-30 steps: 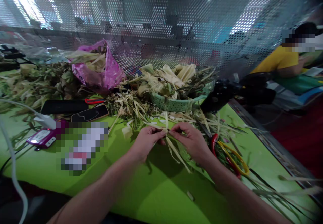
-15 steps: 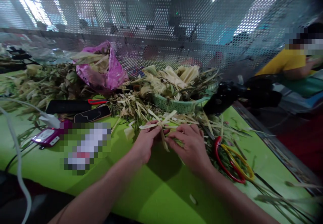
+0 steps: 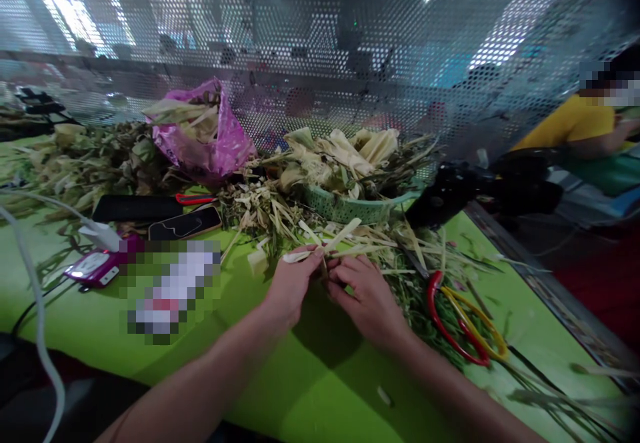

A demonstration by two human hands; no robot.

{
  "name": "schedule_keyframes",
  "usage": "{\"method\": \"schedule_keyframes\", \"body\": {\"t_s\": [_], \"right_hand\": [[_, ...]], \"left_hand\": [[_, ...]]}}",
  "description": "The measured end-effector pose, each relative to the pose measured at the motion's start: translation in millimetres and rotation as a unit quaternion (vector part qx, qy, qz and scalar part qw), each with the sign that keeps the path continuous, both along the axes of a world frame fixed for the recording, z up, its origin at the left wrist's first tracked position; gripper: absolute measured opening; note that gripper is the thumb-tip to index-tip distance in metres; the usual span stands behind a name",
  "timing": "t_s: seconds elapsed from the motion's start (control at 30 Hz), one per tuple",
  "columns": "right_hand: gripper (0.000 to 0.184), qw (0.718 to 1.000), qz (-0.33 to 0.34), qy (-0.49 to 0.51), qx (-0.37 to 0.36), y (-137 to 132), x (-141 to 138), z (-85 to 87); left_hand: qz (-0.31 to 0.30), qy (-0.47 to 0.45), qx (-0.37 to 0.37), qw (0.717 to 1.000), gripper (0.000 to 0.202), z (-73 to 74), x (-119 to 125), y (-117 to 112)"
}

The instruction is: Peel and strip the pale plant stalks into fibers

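Observation:
Pale dried husk strips (image 3: 345,232) cross each other in a star-like shape above the green tabletop. My left hand (image 3: 293,283) is closed on the strips near their crossing, thumb on top. From the other side my right hand (image 3: 367,293) pinches at the same crossing, its fingers curled close to the left fingertips. The lower ends of the strips are hidden behind the fingers. To the right of my right hand lie scissors with red and yellow handles (image 3: 436,296), their blades among plant scraps.
Behind the hands stands a green basket (image 3: 345,208) heaped with dried husks. A pink plastic bag (image 3: 227,140) of husks sits further left. Phones (image 3: 185,223), a purple power strip (image 3: 95,268) and a white cable lie at left. A black clamp arm (image 3: 440,193) rises at right; a person in yellow sits beyond.
My right hand has drawn in toward the crossing, its fingers more curled. The strip end that hung down between the hands is now mostly hidden. My left hand has rolled slightly over the strips.

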State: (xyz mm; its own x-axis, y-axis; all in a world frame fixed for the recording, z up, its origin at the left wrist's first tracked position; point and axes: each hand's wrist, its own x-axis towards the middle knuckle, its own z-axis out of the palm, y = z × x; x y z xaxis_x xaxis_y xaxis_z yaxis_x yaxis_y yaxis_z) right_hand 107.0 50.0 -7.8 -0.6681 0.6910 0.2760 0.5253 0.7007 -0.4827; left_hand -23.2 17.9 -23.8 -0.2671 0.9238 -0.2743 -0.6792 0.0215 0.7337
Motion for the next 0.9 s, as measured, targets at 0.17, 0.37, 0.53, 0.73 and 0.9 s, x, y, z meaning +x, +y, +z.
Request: {"method": "schedule_keyframes", "body": {"t_s": [0.17,0.37,0.53,0.73,0.9], "right_hand": [[0.022,0.999,0.030,0.019,0.003,-4,-2,-1.1],[0.019,0.997,0.050,0.029,0.047,-5,5,4.3],[0.022,0.981,0.071,0.058,0.174,3,12,7.3],[0.021,0.960,0.122,0.012,0.250,3,9,2.0],[0.016,0.963,0.117,0.074,0.232,1,11,8.9]], "left_hand": [[0.015,0.020,-0.018,1.000,0.027,1.3,1,-2],[-0.006,0.077,-0.014,0.997,0.027,1.3,-7,-1],[0.010,0.080,-0.004,0.997,0.027,-0.9,-11,0],[-0.005,0.042,0.006,0.999,0.032,-4.9,-10,3],[-0.019,0.082,0.042,0.996,0.031,-3.3,-9,3]]}}
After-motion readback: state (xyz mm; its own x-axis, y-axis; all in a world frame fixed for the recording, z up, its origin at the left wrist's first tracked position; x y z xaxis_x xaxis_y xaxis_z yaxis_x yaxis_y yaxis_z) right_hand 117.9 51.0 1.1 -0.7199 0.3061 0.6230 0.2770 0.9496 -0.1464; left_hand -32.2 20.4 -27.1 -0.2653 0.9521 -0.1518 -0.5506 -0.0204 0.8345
